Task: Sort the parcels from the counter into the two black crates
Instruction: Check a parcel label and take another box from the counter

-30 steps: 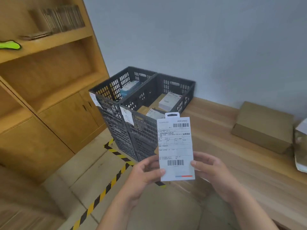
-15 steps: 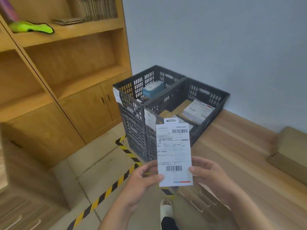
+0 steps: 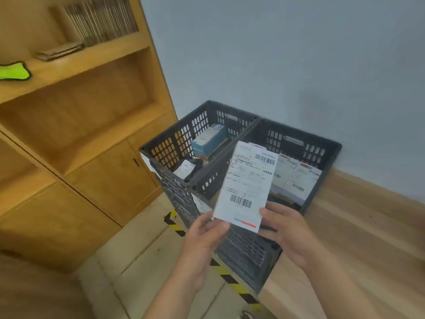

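A flat white parcel (image 3: pixel 246 185) with a barcode shipping label is held tilted above the crates. My left hand (image 3: pixel 204 238) pinches its lower left corner and my right hand (image 3: pixel 287 231) holds its lower right edge. Two black slotted crates stand side by side against the wall. The left crate (image 3: pixel 181 139) holds a blue box (image 3: pixel 209 139) and a small labelled packet (image 3: pixel 185 169). The right crate (image 3: pixel 322 146) holds white labelled boxes (image 3: pixel 296 178). The parcel hangs over the right crate's near left part.
The wooden counter (image 3: pixel 358 238) runs along the right, with the right crate at its end. A wooden shelf cabinet (image 3: pixel 96 157) fills the left. Yellow-black tape (image 3: pixel 220 270) crosses the tiled floor below the crates.
The view swung closer to the crates. Both hands carried the parcel forward and tilted it to the right, so it now hangs over the right crate.
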